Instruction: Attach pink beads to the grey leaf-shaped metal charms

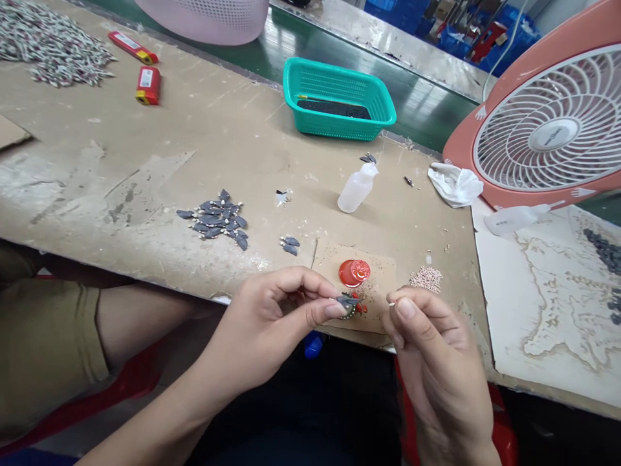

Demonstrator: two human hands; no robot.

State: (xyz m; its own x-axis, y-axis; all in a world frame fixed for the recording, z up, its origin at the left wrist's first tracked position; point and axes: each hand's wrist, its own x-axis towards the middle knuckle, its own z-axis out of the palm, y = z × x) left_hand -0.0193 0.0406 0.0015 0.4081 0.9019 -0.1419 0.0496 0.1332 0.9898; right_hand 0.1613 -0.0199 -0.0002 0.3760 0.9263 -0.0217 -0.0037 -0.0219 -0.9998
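My left hand [272, 317] pinches a small grey leaf-shaped piece [347, 300] between thumb and forefinger, at the table's near edge. My right hand [427, 343] is closed in a pinch on a tiny pale bead [391, 303], held just right of the grey piece. Right behind the hands a red cap [354, 272] rests on a brown card square [378, 272]. A small heap of pale beads [426, 278] lies to the right of the card. More grey leaf pieces [218, 220] lie in a pile at the middle left, with two [290, 244] apart.
A white squeeze bottle [358, 188] lies behind the card. Further back stand a teal basket [339, 97], a pink fan [553, 123] and a crumpled white tissue [455, 184]. Two red lighters [148, 84] and a heap of small parts [48, 45] are at far left.
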